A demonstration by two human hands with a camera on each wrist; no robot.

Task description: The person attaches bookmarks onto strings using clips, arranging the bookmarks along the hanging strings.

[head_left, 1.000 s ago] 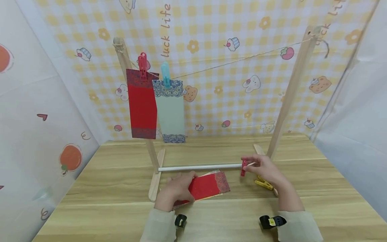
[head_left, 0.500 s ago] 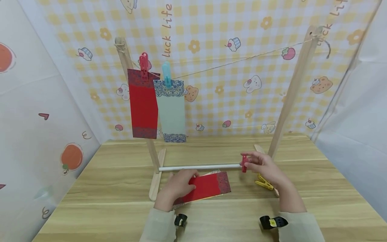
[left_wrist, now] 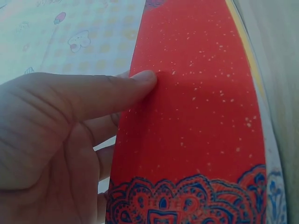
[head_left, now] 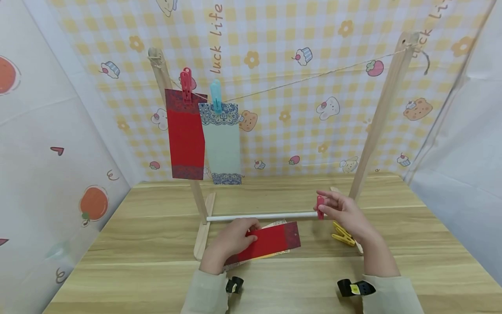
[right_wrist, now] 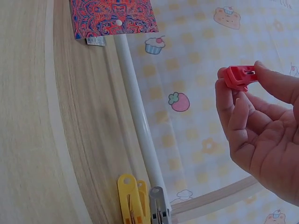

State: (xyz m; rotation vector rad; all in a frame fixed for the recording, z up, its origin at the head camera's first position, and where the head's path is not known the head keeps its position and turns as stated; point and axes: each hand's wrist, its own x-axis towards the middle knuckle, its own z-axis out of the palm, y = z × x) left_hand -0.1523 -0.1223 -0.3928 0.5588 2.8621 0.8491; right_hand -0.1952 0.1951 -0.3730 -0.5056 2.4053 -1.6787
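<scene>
My left hand point(head_left: 233, 240) pinches a red card point(head_left: 268, 242) with patterned ends by its long edge. In the left wrist view the thumb lies on the card's gold-flecked face and the fingers reach behind it. A pale patterned card point(left_wrist: 275, 196) and a yellow edge show from beneath. My right hand point(head_left: 347, 216) pinches a red clothespin point(head_left: 320, 207) between thumb and fingers, near the right end of the white rod. The right wrist view shows this hand raised against the checked cloth, with the clothespin point(right_wrist: 239, 77) seen end-on.
From a string point(head_left: 282, 86) between two wooden posts point(head_left: 378, 117) hang a red card point(head_left: 186, 139) and a pale card point(head_left: 222, 144), each under a clothespin. A white rod point(head_left: 266, 216) joins the posts low down. Yellow point(head_left: 343, 234) and grey point(right_wrist: 159, 203) clothespins lie below my right hand.
My right hand has risen slightly with the red clothespin. My left hand's fingers have closed in on the red card's edge, and the card has tilted up a little.
</scene>
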